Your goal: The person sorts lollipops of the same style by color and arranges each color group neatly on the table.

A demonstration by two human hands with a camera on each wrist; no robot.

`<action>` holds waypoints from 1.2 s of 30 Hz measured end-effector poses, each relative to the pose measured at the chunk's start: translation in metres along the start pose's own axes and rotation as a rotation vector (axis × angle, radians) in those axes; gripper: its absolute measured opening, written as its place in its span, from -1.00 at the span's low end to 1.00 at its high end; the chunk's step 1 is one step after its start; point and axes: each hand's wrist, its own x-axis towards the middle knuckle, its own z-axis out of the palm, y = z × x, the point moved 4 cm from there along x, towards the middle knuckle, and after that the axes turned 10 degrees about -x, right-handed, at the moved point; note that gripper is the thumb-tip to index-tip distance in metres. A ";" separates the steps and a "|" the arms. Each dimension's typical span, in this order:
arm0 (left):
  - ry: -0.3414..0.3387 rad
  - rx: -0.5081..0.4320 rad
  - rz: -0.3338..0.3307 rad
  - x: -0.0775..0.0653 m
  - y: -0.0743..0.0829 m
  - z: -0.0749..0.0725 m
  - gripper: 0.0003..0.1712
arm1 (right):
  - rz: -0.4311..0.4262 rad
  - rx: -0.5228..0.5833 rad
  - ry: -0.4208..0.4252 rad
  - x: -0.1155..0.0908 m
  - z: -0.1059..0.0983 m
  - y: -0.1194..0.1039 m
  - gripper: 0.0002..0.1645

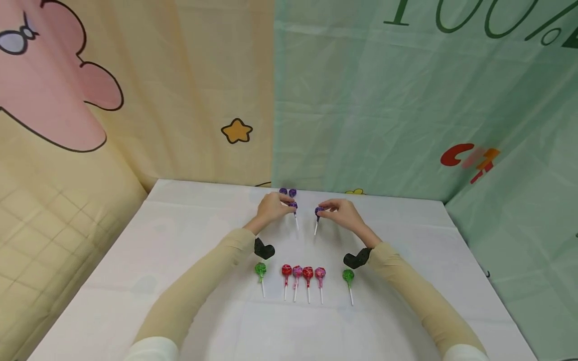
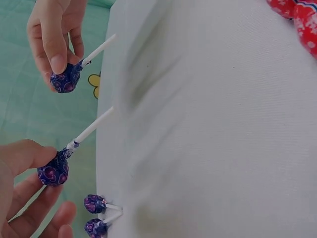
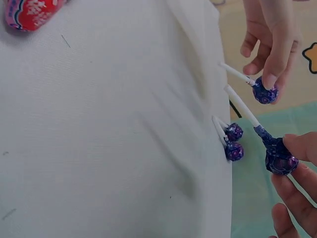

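My left hand [image 1: 272, 207] pinches a purple-wrapped lollipop [image 2: 53, 171] by its round head, the white stick slanting down toward me. In my right hand [image 1: 343, 213] a second purple lollipop [image 3: 281, 161] is held the same way, between thumb and fingers. Both are raised over the far part of the table, a short gap between them. Two more purple lollipops [image 1: 292, 192] lie side by side at the table's far edge, just behind my left hand; their sticks show in both wrist views.
On the white table [image 1: 180, 301], nearer me, red and pink lollipops [image 1: 308, 273] lie in a row. One green lollipop [image 1: 260, 269] is to their left, another green lollipop [image 1: 348, 276] to their right. Printed curtains [image 1: 361, 100] hang behind the far edge.
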 end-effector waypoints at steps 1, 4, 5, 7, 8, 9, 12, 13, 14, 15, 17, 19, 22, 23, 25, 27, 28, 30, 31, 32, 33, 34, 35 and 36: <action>0.003 0.002 -0.002 0.002 0.001 0.001 -0.66 | 0.005 0.002 0.000 0.003 0.000 0.001 -0.59; 0.009 0.004 -0.005 0.008 0.003 0.002 -0.66 | 0.021 0.013 -0.002 0.010 -0.001 0.003 -0.58; 0.012 0.002 -0.005 0.010 0.004 0.002 -0.66 | 0.023 0.013 -0.003 0.013 -0.001 0.003 -0.58; 0.017 -0.005 -0.008 0.014 0.007 0.002 -0.66 | 0.031 0.013 -0.004 0.018 -0.001 0.005 -0.57; 0.016 -0.004 -0.005 0.017 0.008 0.003 -0.66 | 0.035 0.012 -0.005 0.020 -0.001 0.006 -0.57; 0.013 -0.006 -0.004 0.019 0.009 0.003 -0.66 | 0.038 0.014 -0.007 0.023 -0.001 0.007 -0.57; 0.005 -0.002 0.001 0.027 0.012 0.005 -0.65 | 0.054 0.026 -0.007 0.031 -0.002 0.011 -0.56; 0.002 -0.002 0.005 0.030 0.013 0.006 -0.65 | 0.057 0.030 -0.004 0.033 -0.002 0.012 -0.56; 0.002 -0.001 0.007 0.032 0.013 0.007 -0.65 | 0.055 0.034 -0.002 0.036 -0.002 0.013 -0.56; 0.003 -0.006 0.007 0.035 0.013 0.008 -0.65 | 0.053 0.039 0.000 0.038 -0.002 0.014 -0.56; 0.012 -0.012 0.008 0.040 0.012 0.012 -0.66 | 0.045 0.039 0.004 0.042 -0.001 0.016 -0.55; 0.020 -0.021 0.007 0.044 0.010 0.016 -0.66 | 0.036 0.042 0.007 0.046 -0.001 0.018 -0.55; 0.029 -0.022 0.011 0.050 0.006 0.025 -0.69 | 0.037 0.044 0.012 0.051 0.000 0.022 -0.56; 0.032 -0.023 0.016 0.052 0.004 0.027 -0.70 | 0.037 0.046 0.012 0.053 0.000 0.023 -0.56; 0.039 -0.033 0.028 0.054 0.002 0.031 -0.72 | 0.041 0.049 0.014 0.057 0.002 0.027 -0.57; 0.051 -0.044 0.041 0.056 0.001 0.034 -0.72 | 0.042 0.055 0.015 0.061 0.004 0.031 -0.58; 0.057 -0.051 0.049 0.058 0.000 0.036 -0.71 | 0.039 0.054 0.015 0.063 0.004 0.032 -0.58; 0.067 -0.065 0.058 0.060 0.000 0.038 -0.70 | 0.044 0.061 0.016 0.066 0.006 0.036 -0.58; 0.069 -0.067 0.059 0.062 0.000 0.038 -0.69 | 0.045 0.064 0.015 0.068 0.006 0.038 -0.58; 0.073 -0.068 0.061 0.063 0.001 0.039 -0.68 | 0.044 0.065 0.018 0.070 0.006 0.039 -0.58; 0.074 -0.066 0.066 0.065 0.002 0.039 -0.68 | 0.042 0.066 0.022 0.071 0.006 0.039 -0.58; 0.072 -0.062 0.071 0.067 0.003 0.040 -0.68 | 0.039 0.070 0.024 0.072 0.006 0.039 -0.58; 0.067 -0.051 0.076 0.068 0.004 0.041 -0.68 | 0.039 0.079 0.029 0.074 0.006 0.039 -0.58; 0.063 -0.039 0.082 0.070 0.005 0.041 -0.69 | 0.036 0.081 0.032 0.075 0.006 0.039 -0.58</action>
